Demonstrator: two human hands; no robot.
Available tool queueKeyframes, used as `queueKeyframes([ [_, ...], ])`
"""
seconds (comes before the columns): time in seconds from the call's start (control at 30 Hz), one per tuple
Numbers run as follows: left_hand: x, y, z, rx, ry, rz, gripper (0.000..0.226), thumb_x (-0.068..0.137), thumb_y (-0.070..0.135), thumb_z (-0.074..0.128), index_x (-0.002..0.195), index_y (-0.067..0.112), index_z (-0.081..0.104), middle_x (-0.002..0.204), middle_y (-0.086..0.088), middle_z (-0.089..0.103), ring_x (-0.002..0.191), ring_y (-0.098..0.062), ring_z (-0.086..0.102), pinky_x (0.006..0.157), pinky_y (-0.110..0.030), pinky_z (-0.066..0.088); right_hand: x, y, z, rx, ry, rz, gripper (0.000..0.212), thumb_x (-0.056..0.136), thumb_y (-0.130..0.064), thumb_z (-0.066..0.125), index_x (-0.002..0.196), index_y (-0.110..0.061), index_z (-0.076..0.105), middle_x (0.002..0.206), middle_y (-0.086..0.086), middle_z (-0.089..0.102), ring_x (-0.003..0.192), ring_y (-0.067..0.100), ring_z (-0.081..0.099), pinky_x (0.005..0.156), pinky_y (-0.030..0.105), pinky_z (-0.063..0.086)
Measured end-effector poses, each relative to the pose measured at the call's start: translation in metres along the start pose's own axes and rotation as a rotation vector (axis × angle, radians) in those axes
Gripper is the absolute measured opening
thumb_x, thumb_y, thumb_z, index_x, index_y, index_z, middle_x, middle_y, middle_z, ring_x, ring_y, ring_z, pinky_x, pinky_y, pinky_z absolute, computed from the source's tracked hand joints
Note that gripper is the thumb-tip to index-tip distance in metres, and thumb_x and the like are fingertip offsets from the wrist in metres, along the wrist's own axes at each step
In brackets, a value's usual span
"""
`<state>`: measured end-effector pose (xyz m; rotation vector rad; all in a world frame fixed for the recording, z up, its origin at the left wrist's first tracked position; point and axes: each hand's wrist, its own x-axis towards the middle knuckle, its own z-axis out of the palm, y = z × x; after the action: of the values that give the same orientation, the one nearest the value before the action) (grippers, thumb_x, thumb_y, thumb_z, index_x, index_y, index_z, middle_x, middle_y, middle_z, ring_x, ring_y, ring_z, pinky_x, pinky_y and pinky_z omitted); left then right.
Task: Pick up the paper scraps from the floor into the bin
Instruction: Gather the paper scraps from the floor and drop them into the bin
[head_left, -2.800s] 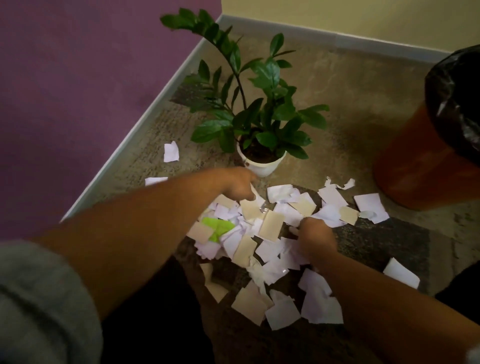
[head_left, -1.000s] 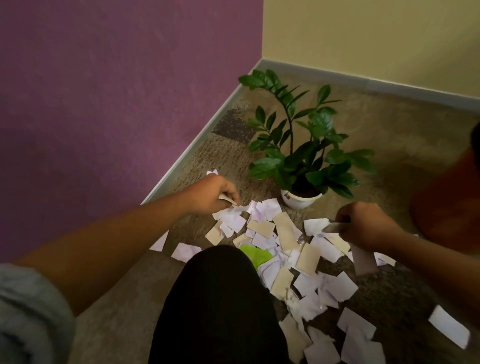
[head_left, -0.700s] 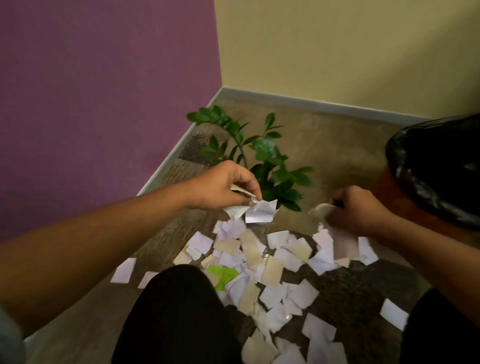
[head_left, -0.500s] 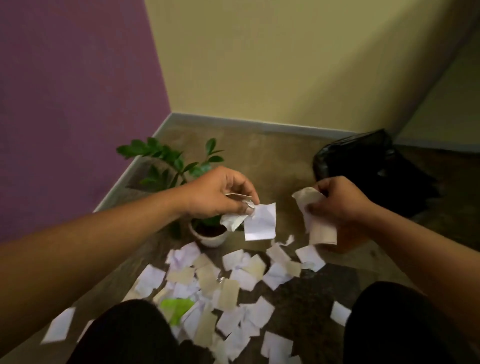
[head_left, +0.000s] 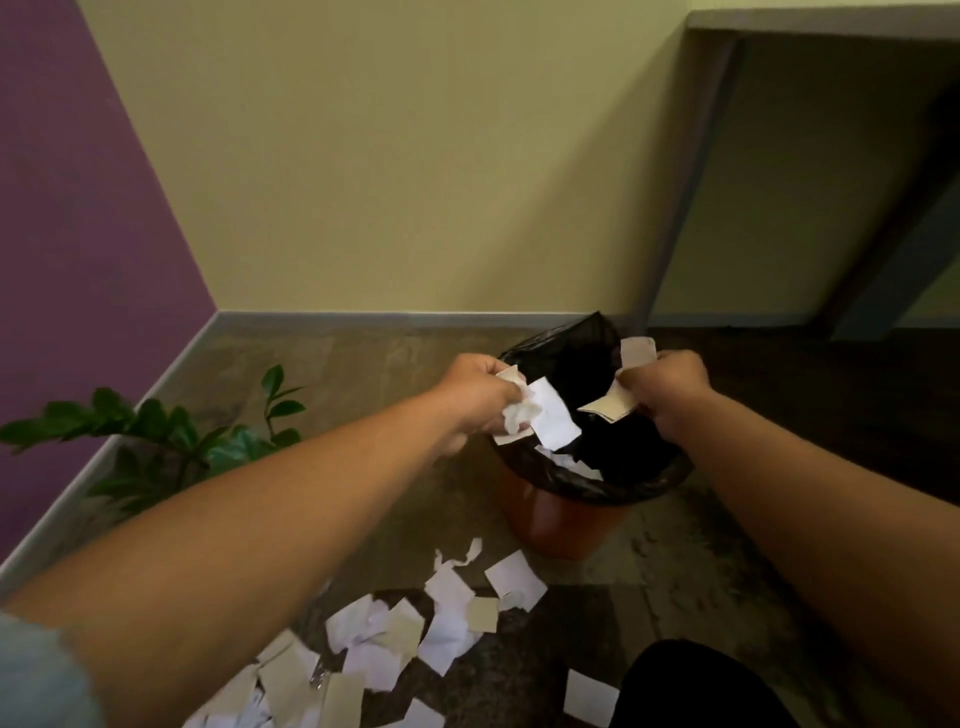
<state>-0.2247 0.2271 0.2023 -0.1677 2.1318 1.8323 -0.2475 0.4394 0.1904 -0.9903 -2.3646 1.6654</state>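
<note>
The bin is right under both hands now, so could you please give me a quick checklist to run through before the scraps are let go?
1. Left hand over the bin opening: ok, though close to the near-left rim.
2. Right hand over the opening: ok.
3. Both hands gripping paper: ok; white scraps in the left, tan scraps in the right.
4. Black liner folded over the rim, opening clear: ok.
5. Room left inside the bin: cannot tell; only a few white pieces show.
6. Floor cleared: not ok; many floor scraps remain.
</note>
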Motion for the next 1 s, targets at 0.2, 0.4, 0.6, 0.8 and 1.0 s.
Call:
queueKeyframes([
  [0.2,0.036,0.01,0.055,-0.346,-0.077,-0.193,0.064,0.093,0.053,0.051,0.144,0.017,0.037,0.146,-0.015,0.04,0.118,-0.037,0.055,0.082,-0.048,0.058,0.002,0.009,0.006,0.61,-0.092,0.354,0.04,0.098,-0.013,0.047,0.138,-0.015,0.046,0.137,0.016,0.044,0.125,0.044,0.047,0.078,0.057,0.055],
  [0.4,0.035,-0.002,0.059,-0.324,-0.29,-0.253,0.102,0.077,0.085,0.034,0.154,0.021,0.013,0.162,-0.007,0.015,0.147,-0.029,0.019,0.11,-0.057,0.029,0.0,0.024,0.002,0.627,-0.162,0.348,0.045,0.101,-0.012,0.036,0.146,-0.01,0.039,0.151,0.02,0.038,0.136,0.041,0.041,0.11,0.055,0.038],
  [0.6,0.031,-0.015,0.04,-0.213,-0.28,-0.166,0.095,0.083,0.08,0.029,0.153,0.017,0.02,0.161,-0.008,0.021,0.148,-0.026,0.019,0.116,-0.05,0.022,-0.022,0.014,0.006,0.491,-0.215,0.224,0.038,0.099,-0.013,0.047,0.136,-0.001,0.049,0.135,0.023,0.055,0.114,0.033,0.061,0.085,0.033,0.055],
  [0.8,0.0,-0.043,-0.001,0.084,-0.007,0.232,0.057,0.091,0.06,0.047,0.132,0.019,0.049,0.105,-0.001,0.069,0.074,-0.011,0.069,0.06,-0.024,0.049,-0.062,0.002,0.049,0.235,-0.393,0.128,0.015,0.093,-0.016,0.051,0.09,-0.01,0.064,0.081,0.006,0.067,0.068,0.018,0.064,0.059,0.027,0.053],
  [1.0,-0.038,-0.123,-0.047,0.241,0.228,0.345,0.035,0.093,0.056,0.046,0.112,0.028,0.056,0.085,0.001,0.07,0.07,-0.011,0.069,0.072,-0.039,0.059,-0.096,0.059,0.142,-0.071,-0.454,0.116,0.012,0.087,-0.012,0.056,0.085,-0.006,0.066,0.068,0.011,0.06,0.049,0.02,0.054,0.047,0.027,0.043],
])
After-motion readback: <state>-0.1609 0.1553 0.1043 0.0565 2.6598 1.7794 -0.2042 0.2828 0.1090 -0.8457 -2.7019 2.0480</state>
